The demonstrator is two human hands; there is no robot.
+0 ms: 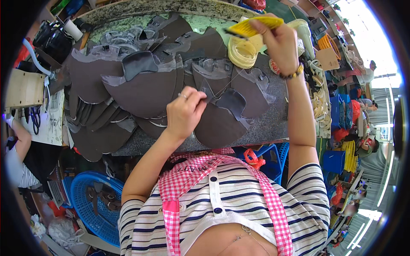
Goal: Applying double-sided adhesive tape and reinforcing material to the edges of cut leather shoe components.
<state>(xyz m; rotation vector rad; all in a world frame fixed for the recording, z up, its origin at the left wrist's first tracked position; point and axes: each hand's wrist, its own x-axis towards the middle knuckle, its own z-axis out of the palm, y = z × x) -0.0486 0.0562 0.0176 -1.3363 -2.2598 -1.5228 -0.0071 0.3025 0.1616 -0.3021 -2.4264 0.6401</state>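
Note:
My left hand [183,113] is closed in a pinch on the edge of a small dark piece [206,90], over the stacked sheets. My right hand [279,45] is raised at the far right, its fingers wrapped round a flat yellow ribbed tool [260,26] with a dark end; its exact kind is unclear. Just below that tool sits a pale yellow tub [242,57] with a creamy coating inside. Thin strands cross the space between the small piece and the tub. A curved black piece [232,102] rests on a dark rounded sheet [220,128] beside my left hand.
Many overlapping dark sheets [136,96] with grey-smeared edges cover the grey worktop [273,121]. Another curved black piece [139,64] lies on them. A blue basket [79,200] stands low at left, near another person's arm [21,134]. Pale scraps [321,106] lie at right.

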